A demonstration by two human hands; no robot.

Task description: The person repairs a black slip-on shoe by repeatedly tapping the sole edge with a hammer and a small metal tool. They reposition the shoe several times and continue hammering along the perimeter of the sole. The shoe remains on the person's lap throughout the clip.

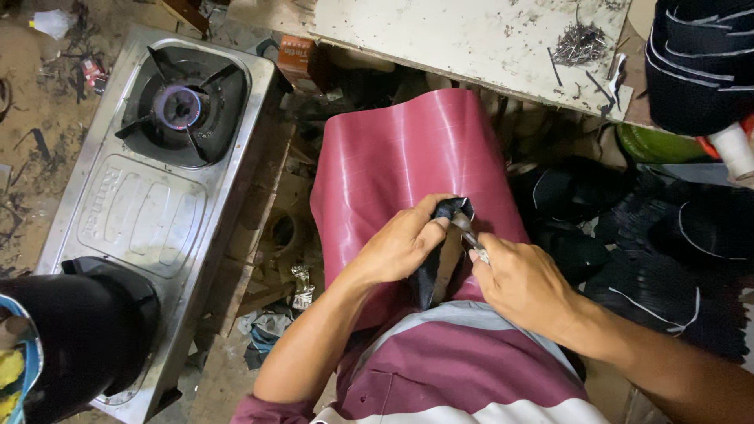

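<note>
On the maroon sheet (408, 157) over the lap, the left hand (400, 243) pinches a black piece (444, 235). The right hand (522, 283) grips a metal tool (469, 233) whose tip meets the piece's top edge. The step looks like working that edge; the next move likely needs a firm pinch and small, controlled tool strokes.

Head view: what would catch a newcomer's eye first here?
The maroon sheet draped over the person's lap, mid-frame, stands out most. On it the left hand grips a black piece while the right hand holds a metal tool against it. At left, a steel stove has a burner lit with a blue flame, and nails lie piled on the white board above.
</note>
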